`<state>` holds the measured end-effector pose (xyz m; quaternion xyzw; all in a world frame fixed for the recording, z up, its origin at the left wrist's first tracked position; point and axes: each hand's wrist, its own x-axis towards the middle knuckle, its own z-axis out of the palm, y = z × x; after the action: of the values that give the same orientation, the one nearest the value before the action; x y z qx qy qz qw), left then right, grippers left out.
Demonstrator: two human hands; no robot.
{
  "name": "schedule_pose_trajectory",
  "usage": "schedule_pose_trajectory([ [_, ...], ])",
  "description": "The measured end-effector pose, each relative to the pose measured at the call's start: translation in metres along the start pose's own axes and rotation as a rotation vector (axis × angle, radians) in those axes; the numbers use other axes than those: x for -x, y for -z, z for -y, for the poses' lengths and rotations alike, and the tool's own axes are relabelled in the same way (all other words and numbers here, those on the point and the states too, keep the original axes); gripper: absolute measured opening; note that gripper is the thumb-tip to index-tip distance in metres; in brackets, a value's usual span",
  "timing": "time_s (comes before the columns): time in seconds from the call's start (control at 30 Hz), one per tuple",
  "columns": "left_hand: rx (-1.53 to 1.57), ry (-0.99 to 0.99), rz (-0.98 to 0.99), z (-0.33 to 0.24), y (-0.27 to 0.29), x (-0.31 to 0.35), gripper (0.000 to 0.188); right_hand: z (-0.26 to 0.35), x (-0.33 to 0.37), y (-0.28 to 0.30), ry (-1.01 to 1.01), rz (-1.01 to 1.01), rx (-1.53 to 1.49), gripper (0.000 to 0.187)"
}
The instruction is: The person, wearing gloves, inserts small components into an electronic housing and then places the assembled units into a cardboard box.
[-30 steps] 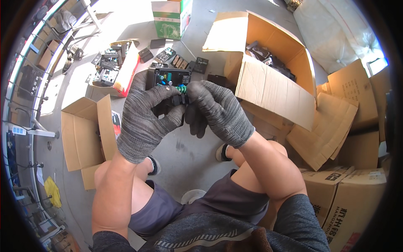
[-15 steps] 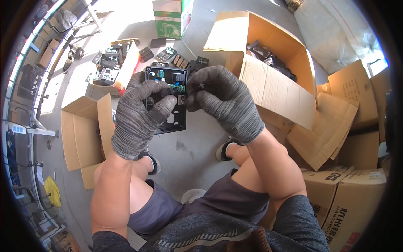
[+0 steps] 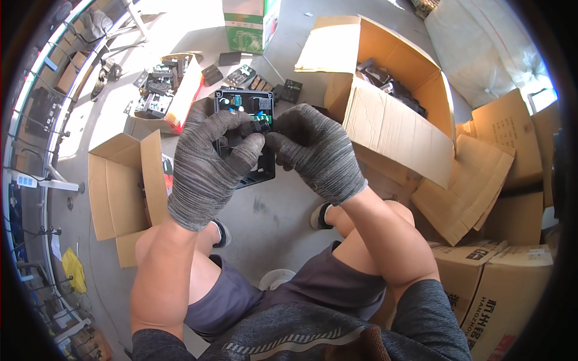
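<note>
My gloved left hand (image 3: 208,159) is closed around the left side of an open black plastic housing (image 3: 263,170). A green circuit board with small blue and white components shows inside the housing near its upper end. Between my left thumb and forefinger sits a small black ribbed round part (image 3: 260,126), touching the board area. My gloved right hand (image 3: 322,153) is pinched at the housing's right edge, its fingertips against that round part. Whatever lies between the right fingertips is hidden by the glove.
A large open carton (image 3: 400,135) with dark parts stands at the right. A smaller box (image 3: 191,90) of circuit-board units and an open carton (image 3: 114,192) are at the left. Several black housings (image 3: 291,90) lie on the floor ahead. A green-and-white box (image 3: 245,33) stands beyond.
My right hand has moved left, bringing its fingertips to the small round part. The left hand and housing have shifted slightly right.
</note>
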<state>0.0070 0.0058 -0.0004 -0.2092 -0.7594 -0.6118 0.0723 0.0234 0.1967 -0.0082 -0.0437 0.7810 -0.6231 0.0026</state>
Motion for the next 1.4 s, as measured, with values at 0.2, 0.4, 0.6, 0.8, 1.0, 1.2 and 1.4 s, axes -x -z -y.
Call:
schedule_pose_trajectory([
  [0.2,-0.031,-0.023,0.042,-0.002,0.002,0.0,0.024,0.003,-0.003,-0.002,0.062,-0.011,0.161,0.025],
  [0.4,-0.003,0.103,0.045,-0.003,0.005,0.001,0.024,0.006,0.001,0.0,0.209,0.03,0.215,0.024],
  [0.6,0.038,0.119,0.028,-0.002,0.014,0.003,0.025,0.018,-0.001,0.027,0.037,-0.026,-0.201,0.028],
  [0.8,0.051,0.11,0.102,0.001,0.008,0.002,0.029,0.022,0.005,0.009,0.091,0.134,-0.203,0.029],
  [1.0,0.126,0.187,0.142,-0.002,0.007,0.0,0.037,0.027,0.003,0.017,0.073,0.064,-0.2,0.027],
  [1.2,0.228,0.258,0.02,-0.008,0.011,-0.004,0.072,0.023,-0.005,0.044,-0.114,0.002,-0.765,0.022],
  [1.4,0.235,0.256,-0.025,0.001,0.018,-0.007,0.087,-0.015,0.004,0.02,-0.357,0.109,-0.782,0.012],
])
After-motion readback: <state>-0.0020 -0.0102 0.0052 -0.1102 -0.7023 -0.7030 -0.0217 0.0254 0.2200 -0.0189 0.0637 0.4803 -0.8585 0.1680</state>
